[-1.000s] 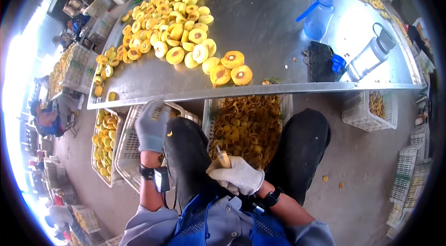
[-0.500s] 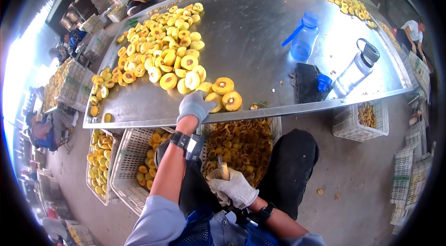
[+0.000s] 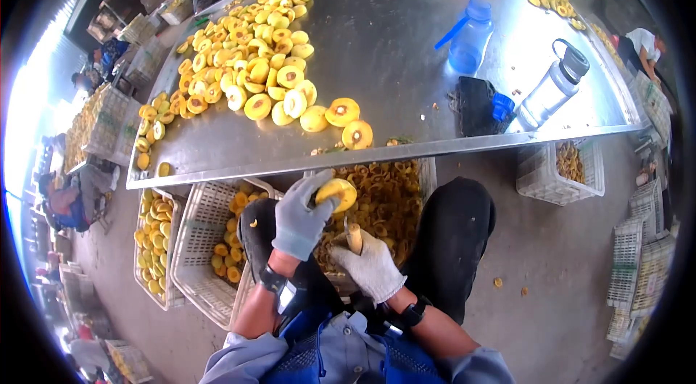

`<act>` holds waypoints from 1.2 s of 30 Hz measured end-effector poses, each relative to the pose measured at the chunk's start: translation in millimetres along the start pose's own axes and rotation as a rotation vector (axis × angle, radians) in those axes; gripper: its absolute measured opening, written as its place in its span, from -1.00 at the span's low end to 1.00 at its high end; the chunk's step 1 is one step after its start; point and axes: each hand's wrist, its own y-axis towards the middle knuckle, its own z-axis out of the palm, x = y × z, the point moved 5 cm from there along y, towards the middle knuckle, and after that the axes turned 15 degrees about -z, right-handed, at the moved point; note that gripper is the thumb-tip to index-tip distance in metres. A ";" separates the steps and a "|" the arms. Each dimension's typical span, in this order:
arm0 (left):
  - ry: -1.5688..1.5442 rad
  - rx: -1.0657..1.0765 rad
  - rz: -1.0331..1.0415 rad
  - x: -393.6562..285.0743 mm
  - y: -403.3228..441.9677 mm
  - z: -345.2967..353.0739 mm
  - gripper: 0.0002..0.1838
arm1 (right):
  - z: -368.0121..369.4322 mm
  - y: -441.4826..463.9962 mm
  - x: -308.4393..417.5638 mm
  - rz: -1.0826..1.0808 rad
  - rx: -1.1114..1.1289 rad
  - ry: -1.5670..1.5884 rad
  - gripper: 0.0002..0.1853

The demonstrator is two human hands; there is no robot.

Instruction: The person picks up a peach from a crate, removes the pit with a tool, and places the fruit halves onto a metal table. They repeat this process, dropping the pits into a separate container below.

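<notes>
Left hand holding fruit half, right hand gripping wooden-handled tool, bottles toward right edge of table, fruit heap toward left edge

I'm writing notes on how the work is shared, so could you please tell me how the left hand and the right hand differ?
The left hand is gloved in grey; the right hand is gloved in off-white. The left hand holds a piece of yellow fruit, while the right hand grips a tan-handled tool. Both are gloved, each with a dark wristband.
</notes>
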 end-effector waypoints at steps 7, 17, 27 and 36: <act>0.036 0.017 -0.032 -8.4 -37.2 -9.5 -0.56 | 2.8 -1.4 -16.3 -0.117 0.011 -0.223 -0.64; 0.085 0.015 0.021 14.7 -61.7 -12.7 -0.62 | 16.1 -12.8 -63.4 -0.101 0.187 -0.042 -0.75; -0.124 0.136 -0.117 39.5 -85.3 -53.1 -0.57 | 63.7 -47.8 4.9 0.322 0.358 0.347 -0.75; -0.666 0.145 -0.482 60.1 -107.5 -38.9 -0.61 | 69.4 -45.0 -50.1 0.438 0.749 0.101 -0.72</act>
